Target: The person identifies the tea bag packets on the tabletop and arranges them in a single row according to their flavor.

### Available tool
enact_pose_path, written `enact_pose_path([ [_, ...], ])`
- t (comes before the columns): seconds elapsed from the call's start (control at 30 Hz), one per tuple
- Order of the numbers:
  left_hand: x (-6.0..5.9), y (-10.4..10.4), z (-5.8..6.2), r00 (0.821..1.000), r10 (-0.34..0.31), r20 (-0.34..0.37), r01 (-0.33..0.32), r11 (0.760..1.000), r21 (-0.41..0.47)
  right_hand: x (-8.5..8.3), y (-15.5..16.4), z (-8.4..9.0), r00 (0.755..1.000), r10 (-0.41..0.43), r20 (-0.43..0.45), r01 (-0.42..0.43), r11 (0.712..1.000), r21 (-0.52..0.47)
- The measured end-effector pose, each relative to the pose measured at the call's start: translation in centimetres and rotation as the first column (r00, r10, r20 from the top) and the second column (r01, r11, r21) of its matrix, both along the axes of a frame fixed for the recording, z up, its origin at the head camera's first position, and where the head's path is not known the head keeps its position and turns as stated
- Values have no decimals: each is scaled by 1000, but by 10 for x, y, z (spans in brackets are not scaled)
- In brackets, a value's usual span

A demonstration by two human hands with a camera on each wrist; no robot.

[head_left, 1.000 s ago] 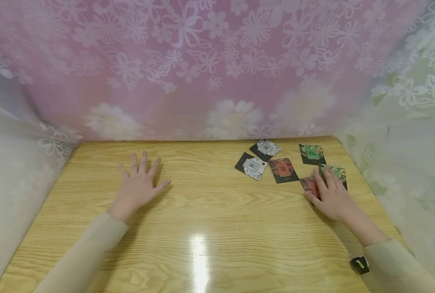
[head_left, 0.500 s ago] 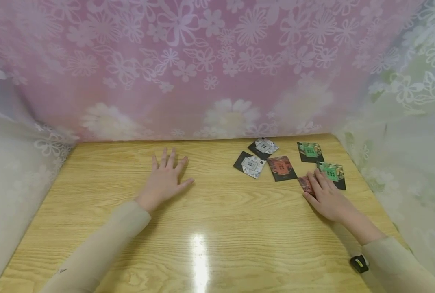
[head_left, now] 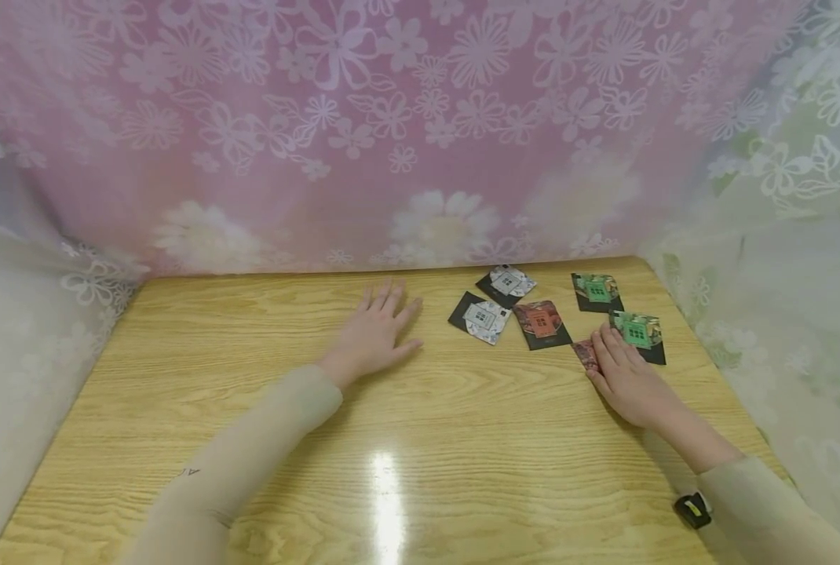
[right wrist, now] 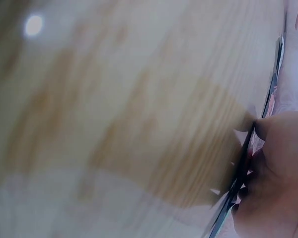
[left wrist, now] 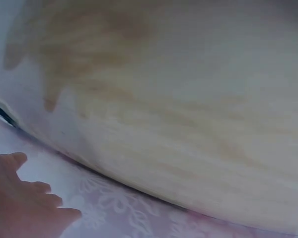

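Observation:
Several small picture cards lie at the table's far right: two silver-white ones (head_left: pixel 508 282) (head_left: pixel 481 318), a red one (head_left: pixel 542 322), and two green ones (head_left: pixel 595 289) (head_left: pixel 637 333). My right hand (head_left: pixel 621 369) lies flat on another red card (head_left: pixel 585 353), which shows only at its left edge, and its fingertips reach the nearer green card. In the right wrist view my fingers (right wrist: pixel 278 163) press against the dark edge of that card (right wrist: pixel 243 166). My left hand (head_left: pixel 381 326) is flat with straight fingers, just left of the silver-white cards, holding nothing.
The wooden table (head_left: pixel 392 439) is fenced by pink flowered lace curtain (head_left: pixel 392 141) at the back and pale lace at both sides. A small black and yellow-green object (head_left: pixel 694 508) lies by my right sleeve.
My left hand has slid rightward across the table toward the cards. My right hand has shifted slightly left with the red card, uncovering more of the nearer green card.

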State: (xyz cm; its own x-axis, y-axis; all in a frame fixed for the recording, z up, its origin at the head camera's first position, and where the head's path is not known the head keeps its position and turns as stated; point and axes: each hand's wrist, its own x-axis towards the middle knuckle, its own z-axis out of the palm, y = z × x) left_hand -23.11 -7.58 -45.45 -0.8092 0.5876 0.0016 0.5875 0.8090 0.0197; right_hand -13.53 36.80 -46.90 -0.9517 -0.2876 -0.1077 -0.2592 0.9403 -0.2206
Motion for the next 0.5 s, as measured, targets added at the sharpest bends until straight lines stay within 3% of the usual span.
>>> enact_pose_path([
  [0.27, -15, 36, 0, 995, -99, -6, 99, 994, -40, 1, -1, 3, 1000, 7, -8, -7, 1000, 30],
  [0.5, -27, 63, -2, 980, -197, -20, 195, 977, -82, 0, -3, 4, 1000, 20, -11, -19, 999, 39],
])
